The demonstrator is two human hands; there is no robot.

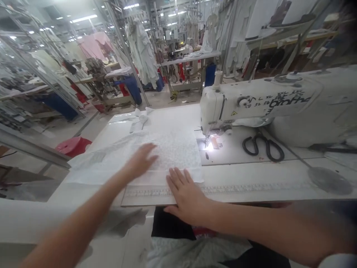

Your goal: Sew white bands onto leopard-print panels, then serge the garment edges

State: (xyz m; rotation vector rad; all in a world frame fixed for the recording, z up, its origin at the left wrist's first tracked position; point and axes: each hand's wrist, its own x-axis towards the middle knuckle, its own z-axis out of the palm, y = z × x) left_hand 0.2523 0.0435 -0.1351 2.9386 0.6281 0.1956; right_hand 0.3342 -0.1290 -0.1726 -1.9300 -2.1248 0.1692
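We see a white cloth [156,149] spread flat on the table [251,178], to the left of the sewing machine [251,104]. Our left hand [141,160] lies open, palm down, on the middle of the cloth, its fingers stretched toward the machine; it is blurred. Our right hand [185,195] is also open and flat, fingers spread, resting at the near edge of the table: its fingertips touch the cloth's near hem, while the palm covers a ruler [223,190] printed along the table front. So the cloth sits under the left hand and just beyond the right.

The cloth looks thin and soft, with a faint woven or embossed pattern in the part nearest the machine and a plainer, slightly sheer part to the left. Its outline is roughly rectangular, with a crumpled bit at the far end. The table is smooth, pale and glossy. The machine is a long, rounded body of off-white, with dark lettering on its side and a small lamp shining at the needle [208,141]. Black-handled scissors [262,147] lie on the table under the machine's arm, well apart from both hands.
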